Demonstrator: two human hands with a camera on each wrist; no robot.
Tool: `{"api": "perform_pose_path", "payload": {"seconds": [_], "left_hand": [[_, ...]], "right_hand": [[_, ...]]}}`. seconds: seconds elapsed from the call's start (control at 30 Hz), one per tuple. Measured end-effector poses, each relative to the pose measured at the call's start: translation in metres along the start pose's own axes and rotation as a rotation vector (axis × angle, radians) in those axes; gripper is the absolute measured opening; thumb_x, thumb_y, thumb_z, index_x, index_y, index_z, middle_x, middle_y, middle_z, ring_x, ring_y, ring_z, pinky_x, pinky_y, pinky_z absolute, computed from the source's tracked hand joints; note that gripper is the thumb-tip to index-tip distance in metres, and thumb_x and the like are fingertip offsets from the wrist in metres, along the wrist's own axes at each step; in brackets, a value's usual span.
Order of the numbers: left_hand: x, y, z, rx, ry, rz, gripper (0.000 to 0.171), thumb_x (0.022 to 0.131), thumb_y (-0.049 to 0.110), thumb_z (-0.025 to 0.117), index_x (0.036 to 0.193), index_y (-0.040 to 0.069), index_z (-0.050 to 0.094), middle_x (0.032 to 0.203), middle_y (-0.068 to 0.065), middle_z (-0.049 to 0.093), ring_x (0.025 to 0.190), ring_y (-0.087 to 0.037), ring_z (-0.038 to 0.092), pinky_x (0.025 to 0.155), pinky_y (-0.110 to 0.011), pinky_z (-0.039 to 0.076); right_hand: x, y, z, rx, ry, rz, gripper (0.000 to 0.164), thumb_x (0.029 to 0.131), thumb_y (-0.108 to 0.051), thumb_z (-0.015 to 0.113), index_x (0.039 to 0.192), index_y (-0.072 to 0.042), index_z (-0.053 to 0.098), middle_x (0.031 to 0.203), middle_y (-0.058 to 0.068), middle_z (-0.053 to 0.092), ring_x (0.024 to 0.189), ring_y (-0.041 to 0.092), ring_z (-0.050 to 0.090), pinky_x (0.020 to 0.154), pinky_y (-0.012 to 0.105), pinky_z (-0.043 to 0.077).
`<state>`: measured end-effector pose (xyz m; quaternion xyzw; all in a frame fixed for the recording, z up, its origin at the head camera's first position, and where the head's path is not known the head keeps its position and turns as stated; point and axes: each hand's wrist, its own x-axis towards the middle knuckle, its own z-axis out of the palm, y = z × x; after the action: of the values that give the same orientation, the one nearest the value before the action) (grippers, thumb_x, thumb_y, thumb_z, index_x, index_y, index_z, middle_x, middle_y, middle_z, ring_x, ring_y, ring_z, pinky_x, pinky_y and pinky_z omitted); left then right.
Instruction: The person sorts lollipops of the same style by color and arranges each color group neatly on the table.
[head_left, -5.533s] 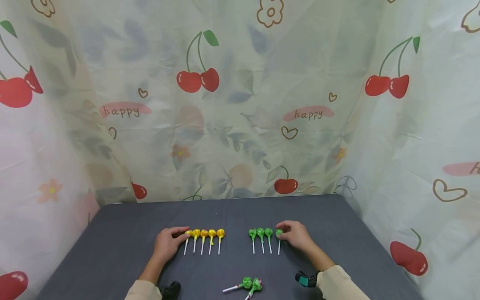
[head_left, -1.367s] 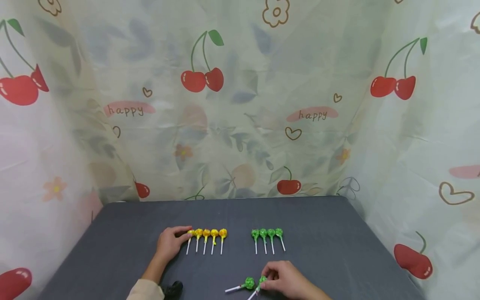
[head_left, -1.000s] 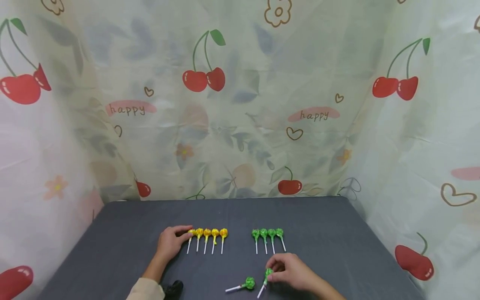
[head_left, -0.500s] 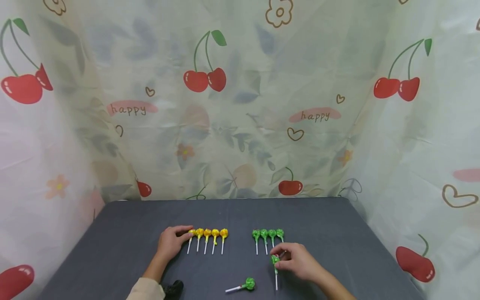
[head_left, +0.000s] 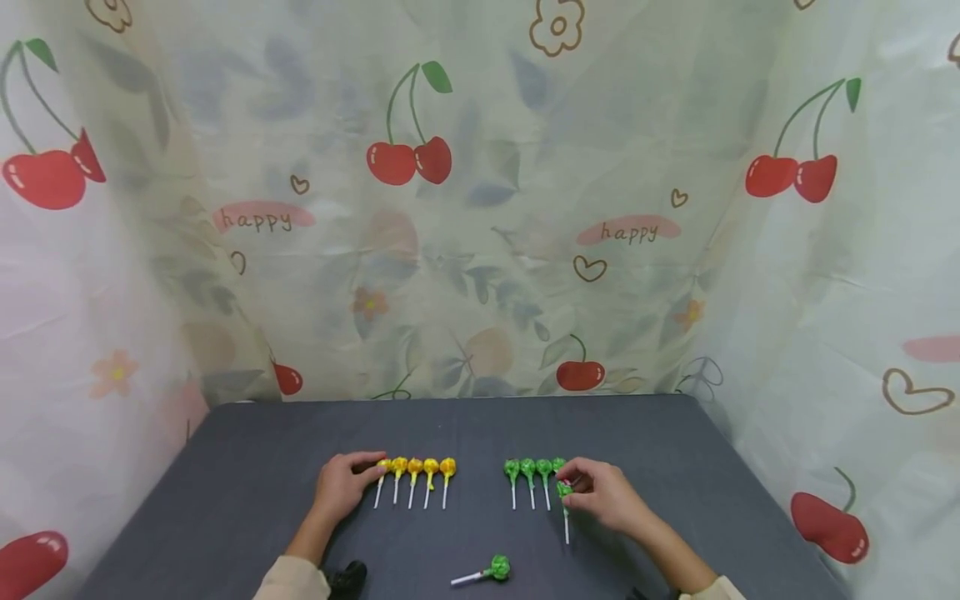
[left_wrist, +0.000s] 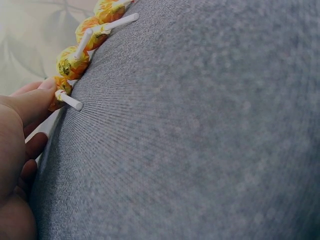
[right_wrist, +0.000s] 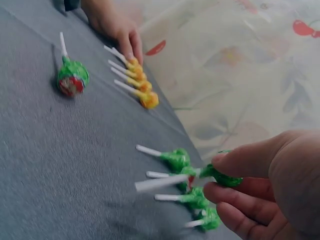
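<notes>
My left hand point(head_left: 345, 487) pinches the head of the leftmost yellow lollipop point(left_wrist: 62, 89) between thumb and finger, at the end of a row of several yellow lollipops point(head_left: 415, 468). Between thumb and fingers of my right hand point(head_left: 609, 497) is a green lollipop point(head_left: 566, 492), its white stick pointing toward me. It is close to the right end of a row of several green lollipops point(head_left: 528, 468), partly covering the last one in the head view. In the right wrist view, the held lollipop point(right_wrist: 225, 176) hangs over that row. Another green lollipop point(head_left: 499, 567) lies alone near the front, stick to the left.
A dark grey cloth covers the table point(head_left: 465, 433). Behind and beside it hangs a pale curtain point(head_left: 480, 250) printed with cherries. Each wrist carries a dark strap, the left one point(head_left: 348, 578) at the table's front.
My right hand left the fourth green lollipop in the row, picked up one of two at the front, and carried it back and right to the row's end. My left hand stays put.
</notes>
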<state>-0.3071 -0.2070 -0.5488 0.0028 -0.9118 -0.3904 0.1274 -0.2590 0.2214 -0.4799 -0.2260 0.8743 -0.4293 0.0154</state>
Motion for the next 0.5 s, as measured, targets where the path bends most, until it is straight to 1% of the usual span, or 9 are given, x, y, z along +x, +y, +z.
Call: {"api": "perform_pose_path", "payload": {"seconds": [0.13, 0.33, 0.4, 0.5], "left_hand": [[0.0, -0.001, 0.001, -0.004, 0.004, -0.002, 0.024, 0.085, 0.023, 0.077, 0.108, 0.016, 0.077, 0.107, -0.005, 0.071, 0.102, -0.031, 0.062, 0.091, -0.052, 0.045], [0.001, -0.002, 0.0, 0.0, -0.001, 0.004, 0.025, 0.085, 0.024, 0.076, 0.109, 0.017, 0.077, 0.107, -0.005, 0.071, 0.101, -0.03, 0.062, 0.09, -0.051, 0.045], [0.001, -0.002, -0.001, 0.001, -0.008, 0.003, 0.025, 0.086, 0.024, 0.076, 0.109, 0.017, 0.077, 0.108, -0.005, 0.071, 0.101, -0.03, 0.061, 0.09, -0.051, 0.045], [0.0, -0.001, -0.001, -0.008, -0.015, -0.003, 0.025, 0.086, 0.023, 0.076, 0.11, 0.016, 0.077, 0.109, -0.005, 0.071, 0.103, -0.03, 0.061, 0.091, -0.052, 0.045]], "right_hand": [[0.003, 0.008, -0.001, -0.04, 0.039, 0.028, 0.025, 0.081, -0.002, 0.076, 0.104, -0.001, 0.068, 0.098, 0.005, 0.067, 0.077, 0.015, 0.063, 0.063, 0.027, 0.053], [0.004, 0.018, 0.0, -0.105, 0.143, 0.045, 0.024, 0.078, -0.002, 0.079, 0.1, -0.003, 0.07, 0.092, 0.002, 0.065, 0.074, 0.013, 0.063, 0.061, 0.026, 0.052], [0.004, 0.022, 0.001, -0.128, 0.18, 0.067, 0.023, 0.076, -0.002, 0.079, 0.098, -0.004, 0.071, 0.09, 0.001, 0.065, 0.073, 0.013, 0.062, 0.061, 0.026, 0.051], [0.004, 0.03, 0.003, -0.149, 0.227, 0.131, 0.022, 0.076, -0.002, 0.08, 0.096, -0.007, 0.072, 0.088, -0.002, 0.065, 0.073, 0.012, 0.061, 0.062, 0.026, 0.051]]}}
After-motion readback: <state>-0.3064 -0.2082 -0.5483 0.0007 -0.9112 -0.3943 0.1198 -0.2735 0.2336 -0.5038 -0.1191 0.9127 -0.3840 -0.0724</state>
